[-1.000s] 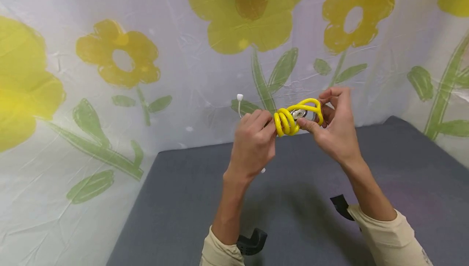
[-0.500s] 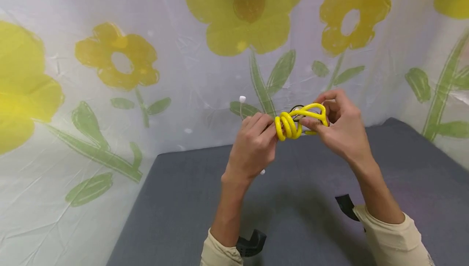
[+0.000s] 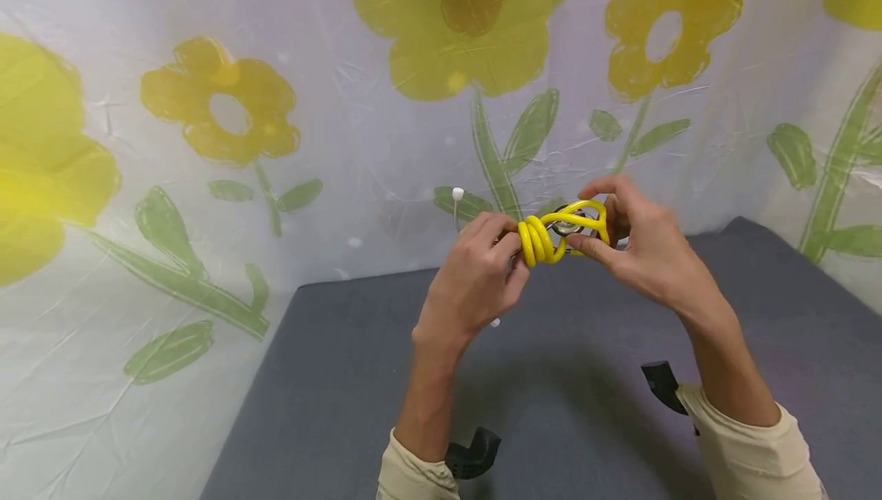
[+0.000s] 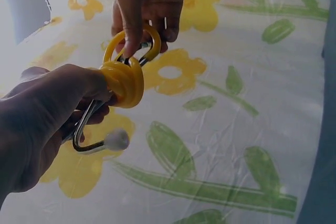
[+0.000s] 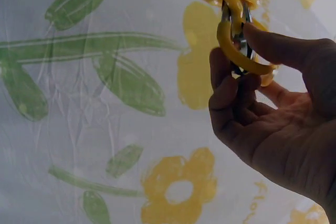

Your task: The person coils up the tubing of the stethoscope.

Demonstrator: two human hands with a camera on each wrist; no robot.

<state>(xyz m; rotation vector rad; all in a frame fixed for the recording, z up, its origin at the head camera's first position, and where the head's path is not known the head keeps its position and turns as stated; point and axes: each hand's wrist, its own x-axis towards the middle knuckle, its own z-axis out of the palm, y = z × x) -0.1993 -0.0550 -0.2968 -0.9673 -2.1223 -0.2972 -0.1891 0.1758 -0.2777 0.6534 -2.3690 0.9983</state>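
A stethoscope [image 3: 540,240] with yellow tubing is held up between both hands, its tube wound in several coils. My left hand [image 3: 475,274] grips the metal ear tubes beside the coils. One white eartip [image 3: 458,194] sticks up past the knuckles; in the left wrist view a white eartip [image 4: 116,139] hangs below the hand on its bent metal tube. On the other side, my right hand [image 3: 637,243] pinches the metal chest piece [image 3: 569,226] and the yellow loop around it between thumb and fingers. The right wrist view shows the thumb pressing on the chest piece [image 5: 240,45].
Below the hands lies a dark grey padded surface [image 3: 358,377]. Behind it hangs a pale curtain [image 3: 386,155] printed with yellow flowers and green leaves. Black wrist mounts [image 3: 474,454] sit by both beige sleeves [image 3: 747,442].
The chest piece has turned within the yellow loop under the right fingers. My right wrist has shifted slightly right and its fingers have re-gripped. The left hand keeps its hold on the ear tubes.
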